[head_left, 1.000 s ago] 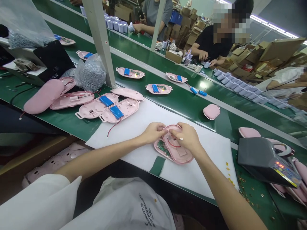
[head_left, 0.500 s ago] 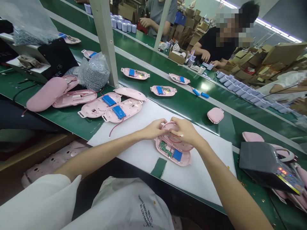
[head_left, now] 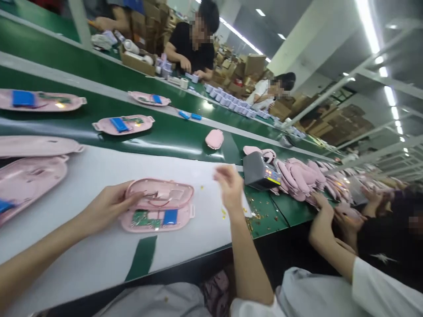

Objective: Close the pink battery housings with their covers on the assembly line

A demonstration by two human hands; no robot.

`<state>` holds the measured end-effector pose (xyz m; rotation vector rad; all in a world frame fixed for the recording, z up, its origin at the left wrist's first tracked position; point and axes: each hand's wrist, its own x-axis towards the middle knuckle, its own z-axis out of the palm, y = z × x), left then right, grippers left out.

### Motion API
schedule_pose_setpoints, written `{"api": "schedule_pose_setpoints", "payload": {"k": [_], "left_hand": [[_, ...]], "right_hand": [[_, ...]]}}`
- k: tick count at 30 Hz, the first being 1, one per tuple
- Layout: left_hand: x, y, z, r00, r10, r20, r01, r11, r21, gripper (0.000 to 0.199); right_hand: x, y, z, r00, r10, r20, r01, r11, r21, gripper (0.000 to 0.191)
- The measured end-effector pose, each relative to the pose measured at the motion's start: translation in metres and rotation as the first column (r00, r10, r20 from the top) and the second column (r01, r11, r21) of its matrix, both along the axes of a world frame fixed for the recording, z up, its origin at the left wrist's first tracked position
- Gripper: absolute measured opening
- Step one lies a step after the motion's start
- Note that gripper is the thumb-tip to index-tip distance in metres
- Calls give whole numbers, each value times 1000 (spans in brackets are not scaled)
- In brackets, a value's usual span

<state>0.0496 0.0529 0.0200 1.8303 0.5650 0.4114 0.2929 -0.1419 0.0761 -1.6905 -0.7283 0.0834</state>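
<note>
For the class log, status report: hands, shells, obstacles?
Left hand gripping upper shell. Right hand raised, apart. Lower shell beneath, blue pack inside. Yellow scraps nearby.

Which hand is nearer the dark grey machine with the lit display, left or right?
Right. The right hand is empty, just left of the dark grey machine; the left hand is farther left, gripping the left end of the upper pink shell half.
</note>
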Motion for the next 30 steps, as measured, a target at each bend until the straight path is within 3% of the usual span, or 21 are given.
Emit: {"api": "schedule_pose_setpoints", "payload": {"k": [1, 2, 4, 6, 10, 14, 16, 18, 21, 23, 26, 30], "left_hand": [[2, 1, -1, 1000, -11, -9, 11, 1000, 22, 43], [5, 0, -1, 999, -23, -24, 24, 999, 41, 43], [12, -1, 1, 999, -9, -37, 12, 997, 77, 42], [19, -4, 3, 998, 38, -42, -32, 993, 118, 37], [26, -5, 2, 988, 156, -1, -153, 969, 193, 29], [23, -3, -4, 981, 193, 22, -193, 964, 182, 24], [20, -6, -3, 975, 223, 18, -223, 961, 165, 27], [17, -11, 2, 974, 226, -1, -224, 967, 122, 36], [17, -18, 9, 985, 167, -33, -168, 985, -39, 50], [18, -18, 9, 985, 172, -16, -172, 975, -143, 49], [18, -18, 4, 983, 170, 62, -150, 956, -251, 45], [12, -23, -2, 973, 162, 163, -99, 936, -337, 43]], "right_hand": [[21, -32, -9, 974, -216, -66, 220, 973, 72, 21], [42, -63, -18, 936, -330, -119, 342, 934, 100, 20], [82, -111, -35, 861, -449, -241, 484, 868, 111, 25], [114, -136, -48, 802, -473, -364, 536, 840, 88, 30], [150, -140, -59, 747, -440, -499, 543, 837, 75, 30], [159, -134, -58, 742, -446, -500, 561, 822, 100, 20], [154, -122, -61, 775, -407, -483, 512, 853, 103, 22], [139, -94, -70, 826, -303, -476, 391, 915, 97, 28], [98, -24, -85, 868, -77, -490, 136, 987, 85, 36], [63, 25, -86, 896, 123, -426, -110, 992, 56, 36], [12, 82, -63, 877, 433, -208, -454, 888, -70, 34], [-37, 121, -11, 704, 706, 77, -665, 693, -278, 26]]}}
